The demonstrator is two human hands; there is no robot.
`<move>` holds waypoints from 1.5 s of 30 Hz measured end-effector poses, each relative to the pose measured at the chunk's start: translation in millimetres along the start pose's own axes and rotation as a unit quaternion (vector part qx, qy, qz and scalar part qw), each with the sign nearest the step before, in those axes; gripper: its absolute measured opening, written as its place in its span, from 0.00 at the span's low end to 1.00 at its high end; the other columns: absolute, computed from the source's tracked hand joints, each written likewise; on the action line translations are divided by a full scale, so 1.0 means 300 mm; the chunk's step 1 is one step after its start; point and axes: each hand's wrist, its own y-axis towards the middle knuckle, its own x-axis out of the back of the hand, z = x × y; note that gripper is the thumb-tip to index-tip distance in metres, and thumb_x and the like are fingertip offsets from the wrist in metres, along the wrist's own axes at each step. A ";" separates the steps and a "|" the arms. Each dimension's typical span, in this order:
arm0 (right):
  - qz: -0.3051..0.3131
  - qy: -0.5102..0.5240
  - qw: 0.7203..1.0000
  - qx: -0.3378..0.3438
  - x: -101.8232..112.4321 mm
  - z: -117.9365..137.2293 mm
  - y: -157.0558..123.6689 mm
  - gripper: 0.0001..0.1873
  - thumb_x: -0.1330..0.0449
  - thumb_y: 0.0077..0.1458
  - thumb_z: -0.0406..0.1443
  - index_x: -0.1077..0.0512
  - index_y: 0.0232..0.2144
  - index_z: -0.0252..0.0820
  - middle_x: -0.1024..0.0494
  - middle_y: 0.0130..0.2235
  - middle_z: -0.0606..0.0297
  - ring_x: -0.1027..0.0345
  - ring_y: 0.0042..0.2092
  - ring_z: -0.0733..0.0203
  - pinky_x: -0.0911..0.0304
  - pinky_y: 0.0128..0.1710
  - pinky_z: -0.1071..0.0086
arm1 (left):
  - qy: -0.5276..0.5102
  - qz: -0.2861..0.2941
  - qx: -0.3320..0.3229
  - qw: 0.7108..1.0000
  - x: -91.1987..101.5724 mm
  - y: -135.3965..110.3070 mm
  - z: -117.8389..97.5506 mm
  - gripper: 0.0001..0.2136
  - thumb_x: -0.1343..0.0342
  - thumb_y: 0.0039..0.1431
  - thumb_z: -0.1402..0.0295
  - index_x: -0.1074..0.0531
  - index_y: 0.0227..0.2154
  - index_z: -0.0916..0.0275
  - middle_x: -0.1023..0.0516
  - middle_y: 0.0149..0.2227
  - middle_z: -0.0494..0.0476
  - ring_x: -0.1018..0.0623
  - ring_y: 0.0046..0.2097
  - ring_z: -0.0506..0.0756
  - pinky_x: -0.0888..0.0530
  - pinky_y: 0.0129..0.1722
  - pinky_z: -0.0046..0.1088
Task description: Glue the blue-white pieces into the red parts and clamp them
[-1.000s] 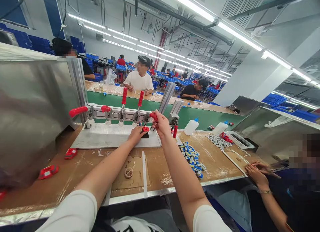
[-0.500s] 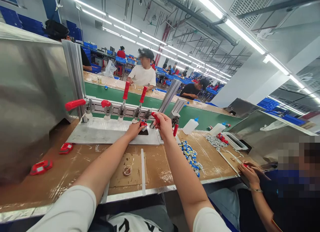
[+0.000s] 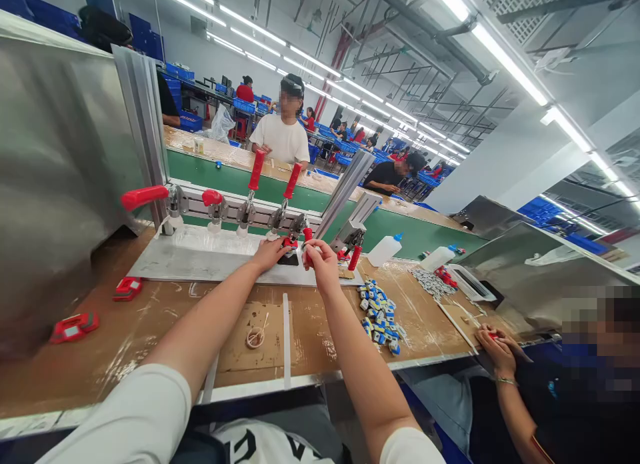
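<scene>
A metal plate (image 3: 200,259) lies across the bench under a row of toggle clamps with red handles (image 3: 256,171). My left hand (image 3: 271,253) rests on the plate, fingers pressed on a small red and black part (image 3: 289,252) under one clamp. My right hand (image 3: 319,258) is closed round that clamp's red handle (image 3: 307,236), which is pulled down toward me. Two clamp handles to the left stand upright, and two more lie flat.
Two red parts (image 3: 126,289) (image 3: 74,327) lie at the left. A pile of small blue and white pieces (image 3: 381,314) sits right of my arm. White glue bottles (image 3: 384,250) stand near the green conveyor (image 3: 235,179). A co-worker's hands (image 3: 494,352) work at the right.
My right hand has drawn the red clamp handle down and toward me. My left hand has stayed on the small part. The view has tipped slightly lower.
</scene>
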 end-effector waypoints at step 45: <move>0.503 -0.360 0.757 0.209 -0.108 -0.065 -0.236 0.23 0.43 0.67 0.48 0.30 0.24 0.42 0.24 0.25 0.62 0.42 0.27 0.62 0.58 0.31 0.66 | 0.321 -0.095 0.275 0.901 0.492 -0.912 0.089 0.24 0.53 0.73 0.46 0.26 0.51 0.62 0.15 0.42 0.69 0.16 0.43 0.67 0.28 0.38 0.35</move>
